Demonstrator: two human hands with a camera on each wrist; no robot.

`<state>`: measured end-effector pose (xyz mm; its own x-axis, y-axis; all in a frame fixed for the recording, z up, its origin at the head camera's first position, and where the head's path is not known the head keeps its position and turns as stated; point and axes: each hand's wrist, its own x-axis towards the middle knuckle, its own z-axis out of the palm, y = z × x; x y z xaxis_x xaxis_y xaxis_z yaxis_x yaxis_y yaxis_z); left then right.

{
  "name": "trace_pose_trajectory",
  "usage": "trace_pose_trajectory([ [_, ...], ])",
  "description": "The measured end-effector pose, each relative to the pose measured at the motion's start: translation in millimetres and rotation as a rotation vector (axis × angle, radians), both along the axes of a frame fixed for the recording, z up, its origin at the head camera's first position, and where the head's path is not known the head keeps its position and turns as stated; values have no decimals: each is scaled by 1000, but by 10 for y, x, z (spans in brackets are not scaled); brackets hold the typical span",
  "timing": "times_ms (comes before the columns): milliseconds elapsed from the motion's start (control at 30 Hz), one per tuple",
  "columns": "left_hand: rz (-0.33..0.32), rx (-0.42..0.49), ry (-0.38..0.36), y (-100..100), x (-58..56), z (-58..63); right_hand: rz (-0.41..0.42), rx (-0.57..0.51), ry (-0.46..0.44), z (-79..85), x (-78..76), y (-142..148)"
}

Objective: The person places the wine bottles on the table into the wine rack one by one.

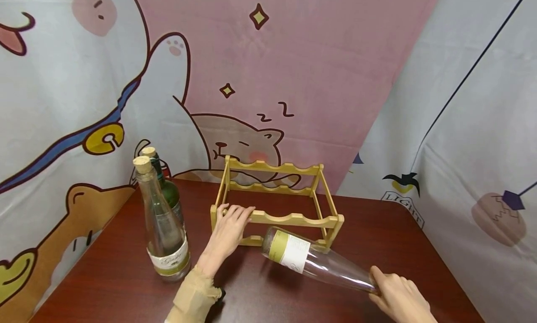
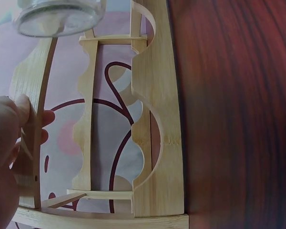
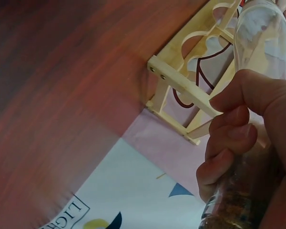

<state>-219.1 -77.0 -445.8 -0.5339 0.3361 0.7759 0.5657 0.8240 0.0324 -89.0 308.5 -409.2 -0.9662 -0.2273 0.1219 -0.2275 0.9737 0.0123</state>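
Observation:
A clear glass bottle (image 1: 331,266) with a white and green label lies slanted in the air, its base by the front of a wooden wine rack (image 1: 302,219). My right hand (image 1: 400,295) grips it by the neck. The right wrist view shows the fingers of that hand (image 3: 243,129) curled round the glass. With my left hand (image 1: 228,227) I hold the rack's upper front rail near its left end. Thumb and fingers of the left hand (image 2: 9,138) lie on either side of that rail (image 2: 33,109), and the bottle's base (image 2: 59,19) shows above.
Left of the rack stand a corked clear bottle (image 1: 168,239) with a white and green label and, behind it, a corked green bottle (image 1: 169,192). All rest on a dark red wooden table (image 1: 105,276). A cartoon-printed cloth (image 1: 319,80) hangs behind.

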Motion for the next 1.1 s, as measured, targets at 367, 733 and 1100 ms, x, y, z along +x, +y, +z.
trace_pose_trajectory([
  [367, -19, 2, -13, -31, -73, 12, -101, -14, -102, -75, 127, 112],
  [733, -20, 8, -17, -46, -86, 10, -235, -87, -149, -249, 212, 133],
  [1100, -36, 12, -39, -62, -114, 9, -354, -152, -215, -341, 275, 55],
])
